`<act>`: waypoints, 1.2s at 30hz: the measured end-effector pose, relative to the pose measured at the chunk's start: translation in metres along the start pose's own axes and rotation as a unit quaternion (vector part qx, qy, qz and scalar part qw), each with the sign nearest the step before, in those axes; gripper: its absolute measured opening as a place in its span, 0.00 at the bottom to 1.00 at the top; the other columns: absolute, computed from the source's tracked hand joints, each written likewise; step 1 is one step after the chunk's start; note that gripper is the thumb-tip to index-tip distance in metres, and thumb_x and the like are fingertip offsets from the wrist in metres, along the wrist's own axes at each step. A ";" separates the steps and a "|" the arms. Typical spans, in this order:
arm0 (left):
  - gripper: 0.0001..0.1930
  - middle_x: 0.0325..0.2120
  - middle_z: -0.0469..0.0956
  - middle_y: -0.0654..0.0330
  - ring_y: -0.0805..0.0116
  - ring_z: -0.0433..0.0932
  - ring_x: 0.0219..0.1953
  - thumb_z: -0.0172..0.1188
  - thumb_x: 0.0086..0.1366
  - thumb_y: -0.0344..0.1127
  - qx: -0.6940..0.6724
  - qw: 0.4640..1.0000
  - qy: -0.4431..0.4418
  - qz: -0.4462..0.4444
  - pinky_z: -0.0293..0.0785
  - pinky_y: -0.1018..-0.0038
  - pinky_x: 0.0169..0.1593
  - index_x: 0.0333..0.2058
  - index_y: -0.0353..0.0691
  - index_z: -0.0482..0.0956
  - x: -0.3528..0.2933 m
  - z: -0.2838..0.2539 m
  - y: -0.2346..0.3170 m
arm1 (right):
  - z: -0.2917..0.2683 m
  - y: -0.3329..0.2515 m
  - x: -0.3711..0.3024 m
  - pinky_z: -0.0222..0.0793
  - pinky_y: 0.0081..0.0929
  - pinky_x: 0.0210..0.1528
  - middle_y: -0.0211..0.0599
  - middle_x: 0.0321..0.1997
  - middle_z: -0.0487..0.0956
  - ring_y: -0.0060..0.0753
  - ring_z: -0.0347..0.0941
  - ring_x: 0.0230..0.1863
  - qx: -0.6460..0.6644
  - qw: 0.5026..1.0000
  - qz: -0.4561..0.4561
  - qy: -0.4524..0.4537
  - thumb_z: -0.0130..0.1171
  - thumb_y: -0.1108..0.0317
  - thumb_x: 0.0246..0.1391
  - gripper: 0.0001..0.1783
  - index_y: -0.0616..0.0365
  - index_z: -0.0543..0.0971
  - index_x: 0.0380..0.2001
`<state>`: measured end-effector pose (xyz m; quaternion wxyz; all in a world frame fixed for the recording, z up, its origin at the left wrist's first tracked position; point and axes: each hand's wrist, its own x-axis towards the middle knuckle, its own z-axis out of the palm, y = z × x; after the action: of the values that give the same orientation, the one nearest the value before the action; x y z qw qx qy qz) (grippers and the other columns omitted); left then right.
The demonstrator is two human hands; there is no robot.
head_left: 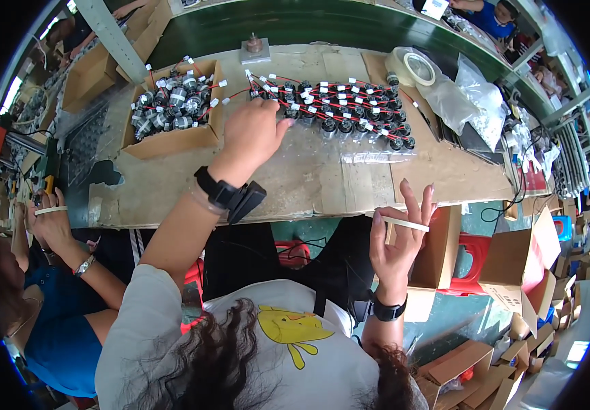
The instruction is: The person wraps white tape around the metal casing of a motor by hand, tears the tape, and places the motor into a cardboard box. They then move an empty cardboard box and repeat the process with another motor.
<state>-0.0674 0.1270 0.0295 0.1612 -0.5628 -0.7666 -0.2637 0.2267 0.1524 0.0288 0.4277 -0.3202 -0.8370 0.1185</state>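
A row of small black motors (pixel 339 109) with red wires and white connectors lies along the far edge of the cardboard-covered workbench (pixel 322 181), and the person's left hand (pixel 252 133) rests its curled fingers on the row's left end, though whether it pinches a motor cannot be told. The right hand (pixel 399 239) is raised off the near edge, fingers spread, with a pale rubber band (pixel 404 223) stretched across them. An open cardboard box (pixel 172 113) of the same motors sits toward the far left corner, a tape roll (pixel 411 67) and clear plastic bags (pixel 472 96) toward the far right.
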 end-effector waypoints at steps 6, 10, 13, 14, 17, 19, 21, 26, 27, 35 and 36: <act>0.16 0.27 0.79 0.56 0.55 0.78 0.32 0.65 0.53 0.48 0.046 0.990 -0.105 -0.084 0.74 0.62 0.34 0.27 0.40 0.80 0.022 0.020 0.004 | 0.000 -0.001 -0.003 0.40 0.58 0.68 0.39 0.62 0.69 0.59 0.45 0.71 -0.009 1.000 0.007 -0.005 0.59 0.73 0.48 0.02 0.56 0.80 0.27; 0.16 0.29 0.80 0.56 0.57 0.79 0.33 0.62 0.56 0.48 -0.012 0.988 -0.106 -0.113 0.76 0.65 0.35 0.29 0.38 0.80 0.028 0.005 0.010 | -0.002 0.001 -0.007 0.33 0.60 0.69 0.38 0.61 0.70 0.55 0.46 0.72 0.009 1.000 0.011 0.013 0.57 0.71 0.51 0.04 0.56 0.80 0.29; 0.16 0.32 0.81 0.55 0.60 0.80 0.34 0.58 0.61 0.46 -0.171 0.966 -0.104 -0.165 0.77 0.67 0.36 0.34 0.38 0.79 0.023 -0.009 0.004 | -0.007 -0.003 -0.008 0.35 0.57 0.70 0.40 0.61 0.70 0.55 0.47 0.72 0.024 1.000 0.019 0.006 0.56 0.71 0.52 0.04 0.56 0.80 0.29; 0.16 0.35 0.81 0.54 0.61 0.81 0.34 0.56 0.64 0.45 -0.304 0.925 -0.101 -0.205 0.78 0.68 0.37 0.38 0.37 0.78 0.020 -0.014 0.000 | -0.008 -0.003 -0.008 0.36 0.56 0.70 0.41 0.61 0.70 0.55 0.47 0.72 0.031 0.999 0.024 0.002 0.56 0.71 0.52 0.04 0.57 0.80 0.29; 0.16 0.40 0.80 0.53 0.65 0.81 0.36 0.50 0.68 0.43 -0.557 0.777 -0.147 -0.254 0.78 0.71 0.38 0.47 0.38 0.74 0.002 -0.028 -0.001 | -0.004 0.000 -0.008 0.40 0.55 0.69 0.42 0.60 0.71 0.56 0.49 0.71 0.102 0.994 0.045 -0.001 0.58 0.71 0.51 0.03 0.56 0.80 0.29; 0.18 0.46 0.77 0.53 0.68 0.80 0.39 0.46 0.71 0.39 -0.766 0.539 -0.233 -0.263 0.78 0.73 0.39 0.55 0.40 0.68 -0.019 -0.040 0.005 | 0.000 -0.001 -0.006 0.42 0.55 0.68 0.43 0.59 0.71 0.56 0.50 0.70 0.137 0.989 0.061 -0.011 0.59 0.71 0.50 0.03 0.56 0.80 0.29; 0.18 0.47 0.76 0.53 0.69 0.79 0.39 0.46 0.71 0.38 -0.787 0.500 -0.244 -0.267 0.78 0.73 0.40 0.57 0.41 0.66 -0.034 -0.045 0.012 | 0.006 -0.007 0.002 0.42 0.54 0.69 0.44 0.59 0.72 0.55 0.51 0.70 0.139 0.989 0.035 -0.024 0.59 0.71 0.51 0.03 0.56 0.80 0.29; 0.21 0.49 0.74 0.53 0.71 0.77 0.42 0.46 0.71 0.35 -0.831 0.458 -0.224 -0.224 0.78 0.75 0.41 0.61 0.41 0.61 -0.076 -0.043 0.030 | 0.015 -0.023 0.010 0.45 0.48 0.68 0.44 0.59 0.72 0.53 0.49 0.71 0.140 0.989 -0.027 -0.051 0.56 0.71 0.55 0.04 0.58 0.80 0.31; 0.21 0.50 0.74 0.53 0.71 0.77 0.43 0.46 0.71 0.34 -0.829 0.477 -0.208 -0.202 0.78 0.75 0.41 0.61 0.41 0.61 -0.082 -0.043 0.031 | 0.017 -0.027 0.010 0.45 0.48 0.68 0.44 0.59 0.72 0.53 0.49 0.71 0.138 0.989 -0.025 -0.053 0.56 0.71 0.55 0.04 0.58 0.80 0.31; 0.23 0.50 0.73 0.55 0.69 0.78 0.43 0.52 0.68 0.31 -0.744 0.583 -0.221 -0.239 0.78 0.76 0.41 0.61 0.37 0.61 -0.104 -0.053 0.048 | 0.028 -0.053 0.017 0.47 0.46 0.68 0.45 0.60 0.71 0.52 0.51 0.70 0.256 0.963 -0.018 -0.085 0.57 0.74 0.54 0.04 0.57 0.80 0.33; 0.23 0.50 0.73 0.55 0.69 0.78 0.43 0.52 0.68 0.31 -0.746 0.580 -0.221 -0.240 0.78 0.76 0.41 0.61 0.37 0.61 -0.104 -0.056 0.049 | 0.030 -0.054 0.018 0.47 0.46 0.68 0.45 0.60 0.71 0.52 0.51 0.70 0.246 0.965 -0.018 -0.085 0.57 0.73 0.54 0.05 0.57 0.80 0.34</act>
<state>0.0086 0.0245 0.0295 -0.5591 -0.3215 -0.4185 -0.6394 0.1722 0.1243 0.0476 0.4225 -0.1783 -0.8211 0.3399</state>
